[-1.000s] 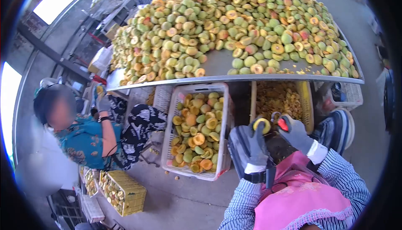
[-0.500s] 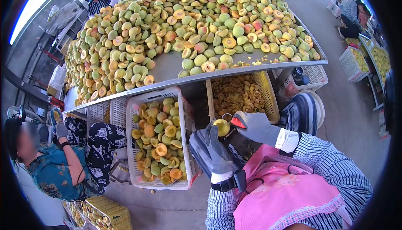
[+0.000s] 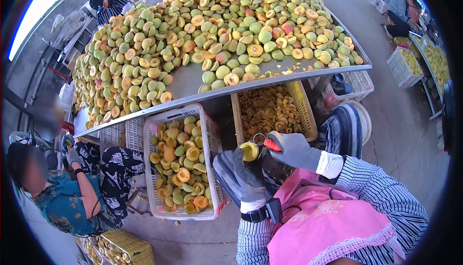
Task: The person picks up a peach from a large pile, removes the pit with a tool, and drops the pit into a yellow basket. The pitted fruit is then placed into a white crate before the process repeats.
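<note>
A yellow-green peach half (image 3: pixel 250 152) is gripped in the gloved fingers of my left hand (image 3: pixel 249 182), its hollowed cut face turned up. Closed around the red handle of a ring-ended pitting tool (image 3: pixel 272 144) is my right hand (image 3: pixel 295 150), also in a grey glove. The tool's metal ring stands just beside the upper right edge of the peach half. Both hands are over my lap, in front of a yellow crate (image 3: pixel 308 113) of brown-yellow scraps.
Peach halves (image 3: pixel 144 62) are heaped on a metal table (image 3: pixel 188 79) ahead. A white crate (image 3: pixel 149 168) of peach halves stands left of my knees. A co-worker (image 3: pixel 72 192) sits at the left; other people work farther back. A white bucket (image 3: pixel 366 125) is beside my right knee.
The peach half has tipped in my left hand, so its hollow now shows clearly. The tool's ring sits apart from its cut face. The view has shifted slightly.
</note>
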`<state>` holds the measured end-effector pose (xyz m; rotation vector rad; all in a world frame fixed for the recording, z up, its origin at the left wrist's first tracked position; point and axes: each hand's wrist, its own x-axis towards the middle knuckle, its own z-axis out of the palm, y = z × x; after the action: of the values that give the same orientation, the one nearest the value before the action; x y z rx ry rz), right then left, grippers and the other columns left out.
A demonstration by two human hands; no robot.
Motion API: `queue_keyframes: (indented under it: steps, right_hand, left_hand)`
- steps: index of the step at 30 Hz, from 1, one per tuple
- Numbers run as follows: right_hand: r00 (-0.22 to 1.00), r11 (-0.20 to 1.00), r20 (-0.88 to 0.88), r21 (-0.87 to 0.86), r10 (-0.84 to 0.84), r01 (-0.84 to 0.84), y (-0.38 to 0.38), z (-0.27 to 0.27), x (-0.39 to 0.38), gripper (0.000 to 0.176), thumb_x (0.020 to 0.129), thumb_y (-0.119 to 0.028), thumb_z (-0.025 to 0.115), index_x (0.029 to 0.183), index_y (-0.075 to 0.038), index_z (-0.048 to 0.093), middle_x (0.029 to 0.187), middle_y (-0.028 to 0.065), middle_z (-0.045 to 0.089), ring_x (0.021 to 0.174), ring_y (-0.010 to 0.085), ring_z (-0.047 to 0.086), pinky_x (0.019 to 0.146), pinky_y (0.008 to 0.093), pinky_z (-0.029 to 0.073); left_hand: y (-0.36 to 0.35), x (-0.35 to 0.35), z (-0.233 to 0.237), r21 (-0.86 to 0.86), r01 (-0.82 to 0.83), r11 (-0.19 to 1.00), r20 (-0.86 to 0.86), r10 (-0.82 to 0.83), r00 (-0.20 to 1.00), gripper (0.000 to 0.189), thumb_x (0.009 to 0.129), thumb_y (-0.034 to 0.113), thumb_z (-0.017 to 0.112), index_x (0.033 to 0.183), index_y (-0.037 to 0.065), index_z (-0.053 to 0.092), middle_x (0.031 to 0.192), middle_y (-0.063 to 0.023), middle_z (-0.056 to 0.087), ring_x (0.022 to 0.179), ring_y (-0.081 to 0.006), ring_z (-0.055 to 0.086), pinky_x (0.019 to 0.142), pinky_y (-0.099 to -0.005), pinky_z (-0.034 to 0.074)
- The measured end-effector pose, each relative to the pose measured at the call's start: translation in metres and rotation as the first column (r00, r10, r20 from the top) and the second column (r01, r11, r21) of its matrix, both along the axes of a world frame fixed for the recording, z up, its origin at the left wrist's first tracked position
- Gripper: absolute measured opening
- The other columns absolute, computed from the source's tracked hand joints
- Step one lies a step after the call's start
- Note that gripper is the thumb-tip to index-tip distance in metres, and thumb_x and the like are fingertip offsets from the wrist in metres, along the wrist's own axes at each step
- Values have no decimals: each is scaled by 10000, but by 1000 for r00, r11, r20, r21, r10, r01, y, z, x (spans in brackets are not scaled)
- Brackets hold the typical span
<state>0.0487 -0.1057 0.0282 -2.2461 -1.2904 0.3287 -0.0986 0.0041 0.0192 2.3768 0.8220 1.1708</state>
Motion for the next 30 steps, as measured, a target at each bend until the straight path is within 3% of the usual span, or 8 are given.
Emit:
queue_keyframes:
  steps: [4, 7, 14, 16, 18, 21, 25, 30]
  right_hand:
    - [998, 1000, 57, -11, -9, 10, -3, -4, 1, 435, 826, -370, 702, 1142, -117, 542, 871, 128, 688, 749, 351, 683, 632, 445, 528]
    - [997, 1000, 83, -11, 7, -6, -3, -1, 3, 443, 831, -368, 696, 1161, -119, 537, 882, 120, 687, 740, 341, 684, 620, 437, 529]
    - [991, 999, 135, -41, 23, -18, -3, -6, 9, 432, 827, -306, 702, 1170, -112, 525, 858, 121, 677, 731, 337, 681, 590, 436, 520]
    - [973, 970, 227, -244, 41, 16, 0, -5, 13, 394, 843, -299, 675, 1147, -100, 522, 851, 121, 676, 727, 342, 684, 589, 448, 522]
    - [967, 927, 250, -346, -57, 144, 2, -17, 35, 251, 873, -237, 619, 1042, -78, 523, 833, 141, 688, 705, 332, 697, 586, 464, 532]
    - [935, 863, 154, -360, -320, 354, -17, -51, 85, 451, 828, -342, 692, 1164, -86, 536, 935, 201, 691, 891, 400, 669, 753, 491, 519]
    - [974, 966, 3, -124, -226, 225, -43, -80, 98, 516, 808, -331, 719, 1207, -51, 549, 971, 230, 677, 928, 441, 640, 779, 484, 513]
    - [943, 962, -188, -70, -274, 266, -28, -72, 70, 495, 799, -313, 744, 1167, -34, 567, 974, 226, 671, 948, 446, 631, 786, 469, 507]
  left_hand:
    - [-9, 5, 10, -451, 145, 881, 283, -13, 959, 391, 821, 114, 754, 1149, 31, 559, 1014, -142, 592, 959, -280, 568, 839, -397, 491]
    - [-14, 14, 10, -735, 420, 533, 563, 133, 816, 401, 833, 93, 728, 1177, 25, 533, 1074, -136, 577, 1010, -271, 567, 895, -396, 483]
    - [-19, 36, -31, -815, 570, 109, 567, 359, 742, 369, 864, 57, 664, 1193, 21, 501, 1171, -95, 546, 1088, -194, 554, 985, -332, 470]
    - [-19, 40, -40, -835, 545, 82, 540, 314, 781, 361, 865, 50, 654, 1190, 13, 501, 1179, -107, 551, 1046, -186, 572, 948, -305, 487]
    - [-24, 42, -42, -825, 493, 275, 546, 170, 820, 348, 890, 85, 621, 1207, 34, 488, 1062, -124, 578, 961, -249, 634, 788, -388, 599]
    - [-16, 38, 0, -775, 622, 107, 628, 234, 742, 355, 888, 65, 607, 1214, 10, 479, 1013, -155, 594, 782, -292, 676, 689, -439, 613]
    - [37, -7, 7, -778, 615, 130, 595, 467, 654, 281, 919, 78, 624, 1193, 63, 562, 1081, -105, 613, 909, -269, 665, 788, -413, 599]
    - [59, -58, 10, -678, 558, 478, 733, 380, 565, 369, 886, -3, 568, 1249, 47, 519, 1266, -149, 558, 1175, -294, 581, 1017, -479, 504]
